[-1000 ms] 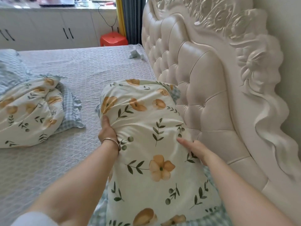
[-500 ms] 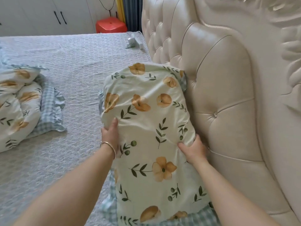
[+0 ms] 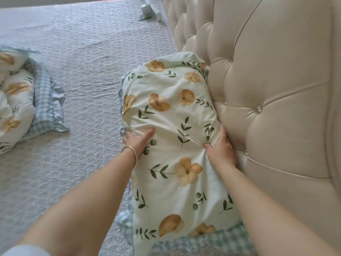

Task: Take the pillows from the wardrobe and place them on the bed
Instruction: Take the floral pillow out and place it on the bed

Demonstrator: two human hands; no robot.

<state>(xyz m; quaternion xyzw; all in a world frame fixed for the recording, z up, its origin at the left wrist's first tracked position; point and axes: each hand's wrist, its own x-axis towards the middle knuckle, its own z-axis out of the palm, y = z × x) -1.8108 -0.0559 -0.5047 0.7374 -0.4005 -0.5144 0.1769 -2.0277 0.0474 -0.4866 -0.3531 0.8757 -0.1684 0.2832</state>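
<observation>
A floral pillow with orange flowers and green leaves lies on the grey quilted bed, its right side pressed against the padded headboard. My left hand, with a bangle on the wrist, holds the pillow's left edge, thumb on top. My right hand grips the pillow's right edge where it meets the headboard, bunching the fabric. A second floral pillow with a blue checked frill lies at the left edge of the bed.
A small white object with a cord lies on the bed near the far end of the headboard. A blue checked frill shows under the near end of the held pillow. Open bed surface lies between the two pillows.
My view has tilted down and closer. The pillow has settled lower against the headboard. My right hand went from lying open on the pillow to gripping its right edge.
</observation>
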